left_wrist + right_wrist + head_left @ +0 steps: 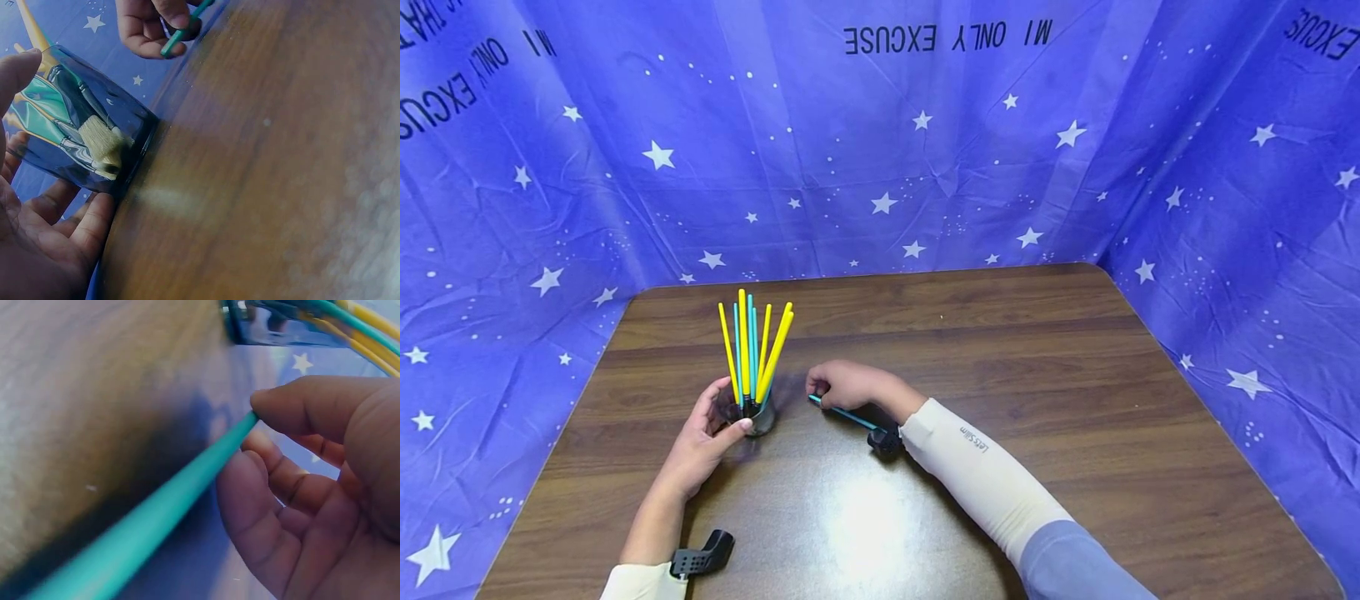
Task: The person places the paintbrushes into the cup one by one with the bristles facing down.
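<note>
In the head view a dark see-through glass stands on the left part of the table, full of yellow and teal paintbrushes with handles up. Through its wall the left wrist view shows pale bristles near the bottom. My left hand grips this glass, thumb on the near side and fingers behind. To the right, my right hand pinches a teal paintbrush near one end of its handle, between thumb and fingers. The handle slants back under the wrist, where its other end is hidden.
The brown wooden table bears a bright glare spot near its front. A blue curtain with white stars hangs behind and along both sides. Black wrist cameras sit at both wrists, the right one low over the table.
</note>
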Motion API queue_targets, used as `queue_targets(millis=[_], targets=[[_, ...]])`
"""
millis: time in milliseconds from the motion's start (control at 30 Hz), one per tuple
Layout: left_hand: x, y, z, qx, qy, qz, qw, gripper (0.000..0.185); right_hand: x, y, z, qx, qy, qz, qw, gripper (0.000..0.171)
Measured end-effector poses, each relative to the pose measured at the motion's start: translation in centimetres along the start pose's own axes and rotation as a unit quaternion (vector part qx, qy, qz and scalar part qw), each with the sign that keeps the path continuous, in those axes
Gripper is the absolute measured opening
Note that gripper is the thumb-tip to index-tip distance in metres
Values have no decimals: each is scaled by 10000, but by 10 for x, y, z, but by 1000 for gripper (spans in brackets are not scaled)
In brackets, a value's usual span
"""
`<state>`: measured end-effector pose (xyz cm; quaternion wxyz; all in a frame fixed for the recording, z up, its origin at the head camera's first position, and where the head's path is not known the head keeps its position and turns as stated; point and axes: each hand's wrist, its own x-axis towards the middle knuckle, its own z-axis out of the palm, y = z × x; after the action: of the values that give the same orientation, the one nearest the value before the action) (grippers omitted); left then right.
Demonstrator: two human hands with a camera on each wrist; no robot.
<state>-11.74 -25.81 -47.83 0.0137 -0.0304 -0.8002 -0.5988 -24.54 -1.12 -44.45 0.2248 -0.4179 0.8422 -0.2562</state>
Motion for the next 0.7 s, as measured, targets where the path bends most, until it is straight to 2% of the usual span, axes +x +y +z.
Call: queue_targets(millis=[367, 533, 700], targets=[[-1, -1, 0, 48, 6, -21, 10000, 70, -16, -14, -29, 815, 981, -57, 9918, 18], [0, -1, 1, 80, 14, 50, 10000, 69, -24, -23, -41, 1191, 1387, -105, 9831, 20], [1, -2, 1, 85, 33, 83, 9999, 69, -29, -31, -51, 1224, 2109, -417, 9689, 19]])
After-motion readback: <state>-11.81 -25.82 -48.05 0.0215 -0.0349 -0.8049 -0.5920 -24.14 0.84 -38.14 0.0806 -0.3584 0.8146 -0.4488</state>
